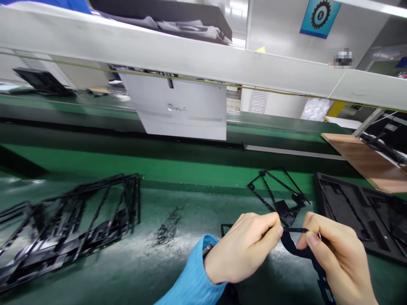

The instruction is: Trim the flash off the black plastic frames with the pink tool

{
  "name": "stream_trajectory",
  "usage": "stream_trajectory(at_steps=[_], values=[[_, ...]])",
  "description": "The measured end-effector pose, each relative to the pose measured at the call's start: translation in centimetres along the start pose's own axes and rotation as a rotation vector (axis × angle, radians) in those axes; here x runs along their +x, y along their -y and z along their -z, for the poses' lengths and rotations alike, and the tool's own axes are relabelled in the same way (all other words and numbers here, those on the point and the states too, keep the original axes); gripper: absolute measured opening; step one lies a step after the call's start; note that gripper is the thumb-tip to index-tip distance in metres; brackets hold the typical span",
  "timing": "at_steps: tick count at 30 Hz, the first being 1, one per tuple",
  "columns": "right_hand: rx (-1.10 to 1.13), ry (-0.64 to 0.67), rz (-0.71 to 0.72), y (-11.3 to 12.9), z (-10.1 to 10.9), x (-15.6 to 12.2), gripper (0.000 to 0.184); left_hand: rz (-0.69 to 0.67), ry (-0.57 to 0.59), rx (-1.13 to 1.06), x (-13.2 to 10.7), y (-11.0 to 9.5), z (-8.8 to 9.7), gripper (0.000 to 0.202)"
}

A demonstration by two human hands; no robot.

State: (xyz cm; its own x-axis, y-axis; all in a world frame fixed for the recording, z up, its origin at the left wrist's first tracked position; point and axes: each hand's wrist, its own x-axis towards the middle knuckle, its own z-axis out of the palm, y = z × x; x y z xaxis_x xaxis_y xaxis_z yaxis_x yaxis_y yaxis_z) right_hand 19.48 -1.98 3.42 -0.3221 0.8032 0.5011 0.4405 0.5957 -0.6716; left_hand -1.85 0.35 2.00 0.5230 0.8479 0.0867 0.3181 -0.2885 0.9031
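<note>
My left hand (244,248) and my right hand (337,254) both pinch a thin black plastic frame part (294,241) between thumb and forefinger, low at the bottom right of the view. The part runs down under my right hand toward the bottom edge. My left arm wears a light blue sleeve (193,281). Just beyond my hands another black frame part (280,197) lies flat on the green mat (190,237). A small heap of thin black trimmings (167,228) lies left of my hands.
A pile of several black frame parts (66,224) fills the left of the mat. A black moulded tray (362,216) lies at right, beside a wooden board (365,163). A green conveyor belt (95,159) runs behind, with a grey shelf beam (190,57) overhead and a hanging white sheet (181,106).
</note>
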Motion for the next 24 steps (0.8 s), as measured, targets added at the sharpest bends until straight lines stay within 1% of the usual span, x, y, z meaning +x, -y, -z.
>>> stream_trajectory(at_steps=[6,10,14,21,24], values=[[-0.132,0.009,-0.064,-0.18,-0.21,0.07,0.031,0.049,-0.099,0.145,0.04,0.28,-0.65,0.031],[-0.182,-0.012,-0.085,-0.60,-0.47,0.07,0.033,0.080,-0.129,0.236,-0.26,0.09,-0.91,0.028],[-0.180,-0.038,-0.117,-0.79,-0.75,0.17,0.033,0.102,-0.155,0.319,-0.45,-0.13,-1.07,0.023],[-0.174,-0.085,-0.145,-0.41,-0.61,0.41,0.028,0.033,-0.165,0.317,-0.69,-0.12,-0.87,0.027],[-0.168,-0.095,-0.129,-0.19,-0.42,0.19,0.028,-0.051,-0.184,0.325,-0.81,0.10,-0.83,0.027]])
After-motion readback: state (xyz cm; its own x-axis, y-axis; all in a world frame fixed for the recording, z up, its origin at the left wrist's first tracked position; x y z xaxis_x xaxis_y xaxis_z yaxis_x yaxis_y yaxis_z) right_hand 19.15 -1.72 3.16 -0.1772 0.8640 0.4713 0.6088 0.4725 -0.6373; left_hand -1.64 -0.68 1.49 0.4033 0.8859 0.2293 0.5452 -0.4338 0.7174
